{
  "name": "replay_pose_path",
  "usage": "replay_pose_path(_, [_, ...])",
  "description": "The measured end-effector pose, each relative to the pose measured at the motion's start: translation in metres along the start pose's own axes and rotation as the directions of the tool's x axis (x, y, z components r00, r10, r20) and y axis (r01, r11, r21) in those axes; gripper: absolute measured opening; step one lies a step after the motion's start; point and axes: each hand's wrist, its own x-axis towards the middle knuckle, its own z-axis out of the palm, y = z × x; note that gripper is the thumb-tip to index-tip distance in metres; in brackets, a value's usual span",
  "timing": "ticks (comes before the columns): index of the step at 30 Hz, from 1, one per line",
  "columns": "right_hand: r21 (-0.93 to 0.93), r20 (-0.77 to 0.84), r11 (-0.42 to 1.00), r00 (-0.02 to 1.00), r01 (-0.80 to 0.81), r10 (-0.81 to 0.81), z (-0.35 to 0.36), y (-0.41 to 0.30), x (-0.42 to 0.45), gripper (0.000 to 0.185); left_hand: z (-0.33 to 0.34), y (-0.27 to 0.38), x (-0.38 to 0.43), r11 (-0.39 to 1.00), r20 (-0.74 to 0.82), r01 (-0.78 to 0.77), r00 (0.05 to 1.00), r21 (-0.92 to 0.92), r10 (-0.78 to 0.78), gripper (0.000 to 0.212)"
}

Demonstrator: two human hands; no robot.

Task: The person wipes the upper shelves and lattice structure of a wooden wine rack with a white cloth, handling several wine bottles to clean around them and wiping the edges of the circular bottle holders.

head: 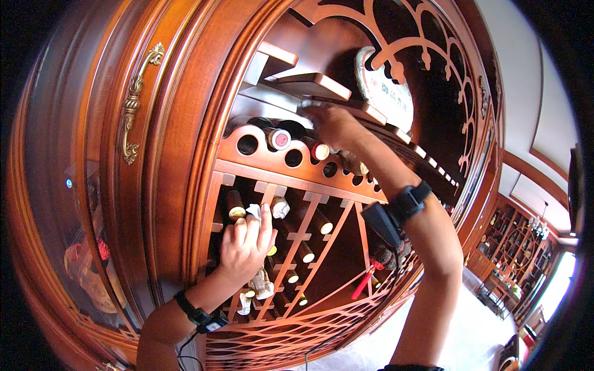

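My left hand (248, 241) is at the front of a wooden wine rack (287, 178). Its fingers lie beside a gold-capped bottle neck (236, 211) and a crumpled white piece (253, 211), perhaps tissue or cloth. Whether they grip anything is unclear. Close to the fingertips, a bottle top (280, 207) has a white wrapping. My right hand (332, 124) reaches in beneath a shelf slat (366, 111), above bottles lying in the scalloped holder (264, 148). Its fingers are blurred and partly hidden, with something greyish at their tips. A red-capped bottle (320, 150) rests just below that hand.
A round white paper-wrapped disc (385, 92) bearing writing stands on the upper shelf. To the left is a cabinet door with a brass handle (132, 104). A red tassel (364, 283) hangs at the rack's right. Cables run from both wrist bands.
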Motion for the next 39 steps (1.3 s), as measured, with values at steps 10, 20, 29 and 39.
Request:
replay_pose_path(10, [0.411,0.281,0.87,0.945,-0.273,0.164,-0.053,-0.053,-0.028,0.058,0.001,0.0,-0.002,1.0,0.017,0.015,1.0,0.002,-0.015,0.063])
replay_pose_path(20, [0.375,-0.004,0.927,1.0,0.022,-0.022,-0.058,-0.051,-0.058,0.038,-0.001,0.001,0.001,0.999,0.013,-0.001,1.0,-0.044,0.001,0.064])
replay_pose_path(29, [0.619,-0.194,0.767,0.912,-0.171,0.36,-0.074,-0.062,-0.058,0.025,0.0,0.003,-0.001,1.0,0.016,-0.008,1.0,0.014,0.008,0.063])
replay_pose_path(39, [0.279,0.022,0.959,0.998,0.056,-0.064,-0.021,-0.065,0.056,0.044,0.004,-0.009,-0.005,1.0,-0.017,-0.026,1.0,0.01,0.026,0.062])
